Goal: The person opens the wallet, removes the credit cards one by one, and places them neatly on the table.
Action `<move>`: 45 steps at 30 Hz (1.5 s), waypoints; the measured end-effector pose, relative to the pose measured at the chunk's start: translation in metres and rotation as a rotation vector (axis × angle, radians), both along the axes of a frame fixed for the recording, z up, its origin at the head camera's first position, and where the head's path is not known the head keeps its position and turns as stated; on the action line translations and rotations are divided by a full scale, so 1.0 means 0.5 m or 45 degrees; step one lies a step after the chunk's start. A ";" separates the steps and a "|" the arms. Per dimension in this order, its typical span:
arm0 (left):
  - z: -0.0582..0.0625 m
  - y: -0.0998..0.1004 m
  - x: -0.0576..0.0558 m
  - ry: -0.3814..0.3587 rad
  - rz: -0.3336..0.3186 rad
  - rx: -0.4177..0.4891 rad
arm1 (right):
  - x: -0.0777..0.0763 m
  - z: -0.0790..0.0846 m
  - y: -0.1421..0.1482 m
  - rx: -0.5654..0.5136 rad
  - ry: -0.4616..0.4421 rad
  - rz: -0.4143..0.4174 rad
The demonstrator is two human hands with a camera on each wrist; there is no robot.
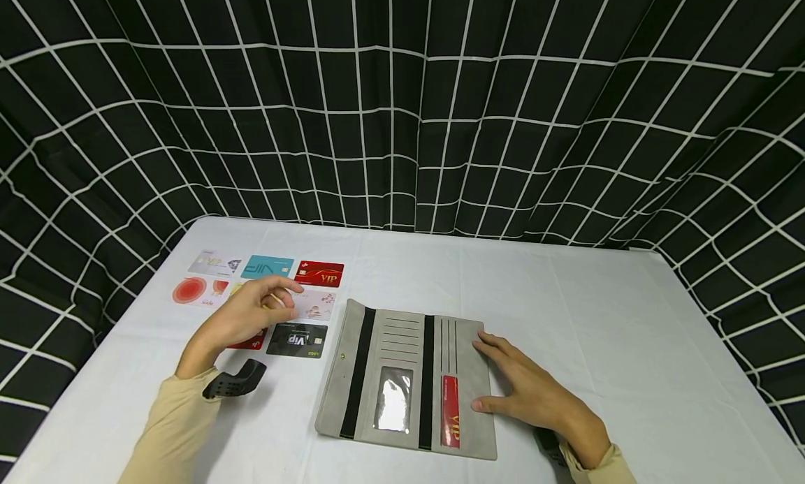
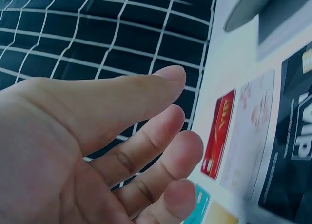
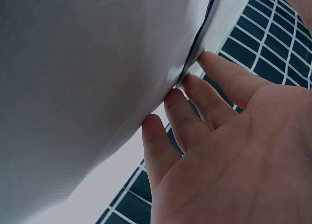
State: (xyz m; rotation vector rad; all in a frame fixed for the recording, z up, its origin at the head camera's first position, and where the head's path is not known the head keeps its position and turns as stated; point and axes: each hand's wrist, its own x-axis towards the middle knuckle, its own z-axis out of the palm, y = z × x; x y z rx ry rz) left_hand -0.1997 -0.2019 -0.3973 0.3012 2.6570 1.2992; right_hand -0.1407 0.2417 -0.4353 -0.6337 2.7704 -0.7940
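Observation:
A grey wallet point(image 1: 394, 316) lies unfolded on the white table, with black bands, card slots and a clear window. A red VIP card point(image 1: 450, 411) sits in its right-hand slots. My right hand point(image 1: 534, 386) touches the wallet's right edge, fingers extended. Over the cards at the left hovers my left hand point(image 1: 242, 316), loosely bent and holding nothing. Near its fingertips is a pale pink card point(image 1: 317, 305); a black VIP card point(image 1: 298, 340) lies closer to me. A yellow card and another red card are partly hidden by this hand.
Beyond the left hand lie a silver card point(image 1: 214, 262), a teal card point(image 1: 267, 266) and a red VIP card point(image 1: 319, 274). A white card with a red circle point(image 1: 189, 290) is at the far left. A black gridded curtain point(image 1: 402, 121) surrounds the table's point(image 1: 597, 309) back and sides.

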 end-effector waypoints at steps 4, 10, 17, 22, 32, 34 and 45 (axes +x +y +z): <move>-0.001 0.017 0.000 0.017 -0.013 -0.010 | 0.000 0.000 0.000 -0.001 -0.004 0.000; -0.006 0.040 0.001 0.052 -0.038 0.019 | 0.000 0.000 0.000 -0.006 0.011 0.007; -0.009 0.065 0.005 0.078 -0.106 0.029 | 0.001 -0.001 0.000 -0.009 0.022 0.009; -0.010 0.085 0.010 0.088 -0.146 0.049 | 0.000 0.000 0.000 -0.007 0.007 0.005; -0.016 0.137 0.023 0.096 -0.214 0.017 | -0.001 0.001 0.000 -0.004 -0.007 0.000; -0.019 0.148 0.025 0.109 -0.225 -0.005 | -0.001 0.001 0.000 -0.001 -0.008 -0.001; -0.016 0.193 0.026 0.114 -0.306 -0.052 | 0.000 0.001 0.000 0.004 -0.006 -0.001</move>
